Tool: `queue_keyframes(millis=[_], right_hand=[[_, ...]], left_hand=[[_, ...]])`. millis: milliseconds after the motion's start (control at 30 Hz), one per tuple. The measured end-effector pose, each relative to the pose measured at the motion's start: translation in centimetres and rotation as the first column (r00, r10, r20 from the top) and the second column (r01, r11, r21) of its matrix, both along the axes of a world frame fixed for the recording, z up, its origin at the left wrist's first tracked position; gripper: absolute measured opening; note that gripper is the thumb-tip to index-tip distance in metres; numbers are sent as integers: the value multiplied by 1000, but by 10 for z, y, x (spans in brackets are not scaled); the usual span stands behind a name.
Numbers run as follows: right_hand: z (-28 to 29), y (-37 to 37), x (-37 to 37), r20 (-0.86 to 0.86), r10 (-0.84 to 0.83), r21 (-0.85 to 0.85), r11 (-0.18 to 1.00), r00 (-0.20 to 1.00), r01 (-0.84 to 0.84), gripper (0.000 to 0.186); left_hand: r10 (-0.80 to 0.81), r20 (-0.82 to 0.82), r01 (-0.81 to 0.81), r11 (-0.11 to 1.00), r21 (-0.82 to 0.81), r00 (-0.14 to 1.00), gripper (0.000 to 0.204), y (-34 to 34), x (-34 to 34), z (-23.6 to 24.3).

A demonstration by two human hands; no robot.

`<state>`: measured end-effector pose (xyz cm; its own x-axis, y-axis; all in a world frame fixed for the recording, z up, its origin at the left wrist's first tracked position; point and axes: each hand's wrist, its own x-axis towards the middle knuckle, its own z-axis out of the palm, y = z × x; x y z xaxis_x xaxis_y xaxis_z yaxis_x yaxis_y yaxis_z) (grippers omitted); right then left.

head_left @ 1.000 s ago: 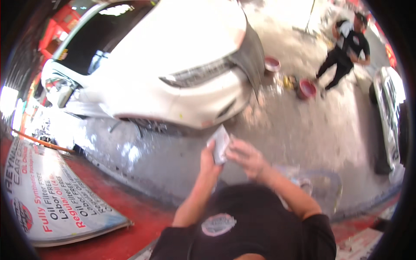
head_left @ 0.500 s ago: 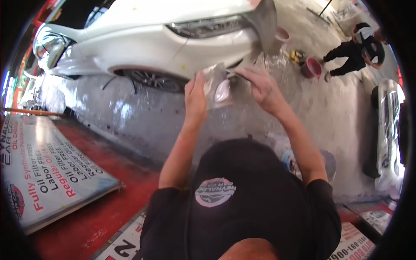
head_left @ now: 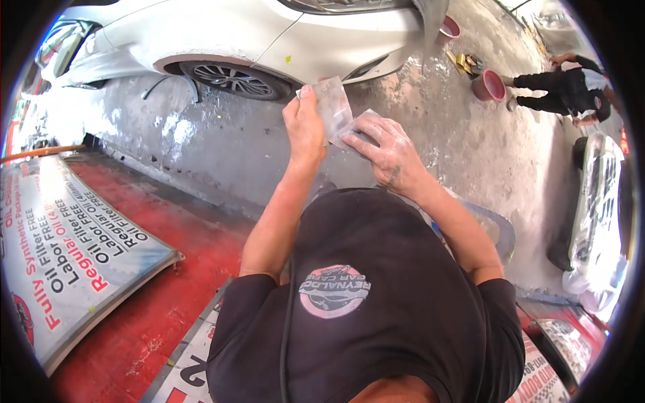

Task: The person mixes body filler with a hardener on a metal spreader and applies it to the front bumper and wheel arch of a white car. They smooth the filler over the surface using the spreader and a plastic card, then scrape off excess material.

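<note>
My left hand (head_left: pixel 306 124) is closed on a translucent, square, flat piece (head_left: pixel 330 101), thumb on its face, raised before me in front of the white car's front wheel (head_left: pixel 235 80). My right hand (head_left: pixel 386 148), dusted with pale residue, has bent fingers on a second greyish flat piece (head_left: pixel 359 124) touching the first; whether the two are joined I cannot tell. A clear bin (head_left: pixel 497 228) is partly hidden behind my right forearm.
The white car (head_left: pixel 188 30) spans the top. A co-worker (head_left: pixel 571 94) stands right, beside red buckets (head_left: pixel 489 86) and yellow-black items (head_left: pixel 463 64). Signboards (head_left: pixel 80 248) lie at lower left on red floor. A plastic-wrapped part (head_left: pixel 591 215) is at far right.
My view has shifted, so the car sits higher. My right fingers have moved down and left onto the lower piece; the translucent piece is raised higher in view. The co-worker is bent further over.
</note>
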<state>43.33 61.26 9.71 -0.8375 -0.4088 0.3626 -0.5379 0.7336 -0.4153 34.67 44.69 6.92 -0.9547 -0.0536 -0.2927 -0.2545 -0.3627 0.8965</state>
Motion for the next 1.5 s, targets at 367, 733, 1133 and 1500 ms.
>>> queue_keyframes(millis=[367, 733, 1133, 1500], right_hand=[[30, 16, 7, 246, -9, -566, 811, 969, 151, 52], [-43, 25, 11, 122, 67, -87, 995, 990, -57, 61], [-2, -18, -11, -23, 62, -41, 997, 998, -62, 58], [-30, 18, 31, 86, -68, -51, 996, 994, 73, 57]], left_hand=[[-62, -52, 76, 947, 311, 997, 38, -35, -14, 16], [-80, 41, 40, 807, 589, 996, 35, -27, 37, 14], [-71, -84, 66, 996, -53, 994, 40, -25, 14, -16], [33, -182, -30, 999, 20, 983, 42, -14, 3, 17]])
